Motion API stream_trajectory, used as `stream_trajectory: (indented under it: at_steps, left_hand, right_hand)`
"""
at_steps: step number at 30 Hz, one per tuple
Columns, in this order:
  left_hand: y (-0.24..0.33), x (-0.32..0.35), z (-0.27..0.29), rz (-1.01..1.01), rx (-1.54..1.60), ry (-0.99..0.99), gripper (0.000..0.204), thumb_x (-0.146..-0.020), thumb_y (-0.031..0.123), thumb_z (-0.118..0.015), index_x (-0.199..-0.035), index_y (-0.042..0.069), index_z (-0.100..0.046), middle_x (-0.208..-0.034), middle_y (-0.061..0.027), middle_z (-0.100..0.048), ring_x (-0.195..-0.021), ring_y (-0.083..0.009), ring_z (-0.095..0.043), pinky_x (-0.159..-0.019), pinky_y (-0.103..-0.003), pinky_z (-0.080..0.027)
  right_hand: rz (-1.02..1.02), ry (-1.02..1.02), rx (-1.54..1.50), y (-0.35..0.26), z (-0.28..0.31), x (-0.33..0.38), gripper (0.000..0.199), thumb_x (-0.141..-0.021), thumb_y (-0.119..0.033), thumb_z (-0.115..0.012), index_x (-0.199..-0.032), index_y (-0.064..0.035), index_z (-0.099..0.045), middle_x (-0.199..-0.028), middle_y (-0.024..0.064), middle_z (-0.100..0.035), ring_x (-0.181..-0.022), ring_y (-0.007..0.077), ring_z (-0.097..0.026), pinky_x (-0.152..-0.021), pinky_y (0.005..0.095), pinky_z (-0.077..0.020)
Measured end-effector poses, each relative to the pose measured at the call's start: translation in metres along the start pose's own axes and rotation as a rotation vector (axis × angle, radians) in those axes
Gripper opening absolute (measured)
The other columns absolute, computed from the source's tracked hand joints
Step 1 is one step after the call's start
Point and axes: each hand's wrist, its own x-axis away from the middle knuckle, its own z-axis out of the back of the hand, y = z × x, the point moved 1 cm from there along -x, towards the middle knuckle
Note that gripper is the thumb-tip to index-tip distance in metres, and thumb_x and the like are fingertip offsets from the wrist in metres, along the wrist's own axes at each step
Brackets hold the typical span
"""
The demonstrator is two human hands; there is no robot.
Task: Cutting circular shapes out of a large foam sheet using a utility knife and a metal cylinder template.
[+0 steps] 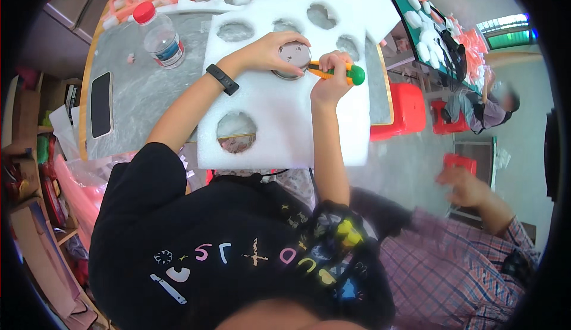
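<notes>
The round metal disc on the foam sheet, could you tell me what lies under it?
The round metal disc rests on the white foam sheet, pressed by the left hand. The foam directly beneath it is covered.

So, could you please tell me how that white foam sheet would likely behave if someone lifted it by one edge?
The white foam sheet probably weighs little and would likely flex, since round holes weaken it. It overhangs the table edge, so it may slide easily.
</notes>
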Motion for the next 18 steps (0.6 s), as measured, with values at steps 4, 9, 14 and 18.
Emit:
stream_trajectory:
  at_steps: [4,9,14,18]
  left_hand:
    - [0.000,0.000,0.000,0.001,0.021,0.006,0.056,-0.061,0.021,-0.076,-0.111,0.009,-0.054,-0.106,-0.0052,-0.058,-0.098,-0.0163,-0.053,-0.087,-0.029,-0.041]
    - [0.003,0.000,0.000,-0.012,0.005,0.010,0.056,-0.061,0.023,-0.076,-0.110,0.009,-0.054,-0.105,-0.0055,-0.058,-0.098,-0.0168,-0.053,-0.086,-0.030,-0.042]
    - [0.003,0.001,0.000,-0.023,-0.010,0.017,0.055,-0.062,0.025,-0.076,-0.110,0.009,-0.054,-0.105,-0.0058,-0.058,-0.097,-0.0177,-0.053,-0.087,-0.030,-0.041]
    - [0.002,0.001,0.000,-0.006,-0.003,0.013,0.055,-0.062,0.026,-0.076,-0.109,0.008,-0.054,-0.105,-0.0063,-0.058,-0.097,-0.0183,-0.054,-0.086,-0.030,-0.042]
  right_hand:
    - [0.038,0.023,0.048,-0.003,-0.003,0.005,0.018,-0.071,0.004,-0.044,-0.057,-0.0039,-0.036,-0.054,0.0011,-0.037,-0.051,0.0085,-0.034,-0.050,0.0216,-0.0255]
    - [0.058,-0.030,0.070,0.004,-0.001,0.005,0.018,-0.070,0.004,-0.044,-0.057,-0.0041,-0.036,-0.054,0.0014,-0.037,-0.051,0.0085,-0.034,-0.050,0.0216,-0.0260]
    - [0.088,0.027,0.045,0.001,-0.003,0.004,0.018,-0.070,0.004,-0.043,-0.056,-0.0043,-0.035,-0.055,0.0018,-0.037,-0.051,0.0088,-0.034,-0.049,0.0221,-0.0274]
    - [0.038,0.177,-0.001,-0.007,-0.009,0.005,0.020,-0.071,0.004,-0.042,-0.056,-0.0052,-0.033,-0.055,0.0018,-0.036,-0.051,0.0092,-0.035,-0.049,0.0226,-0.0276]
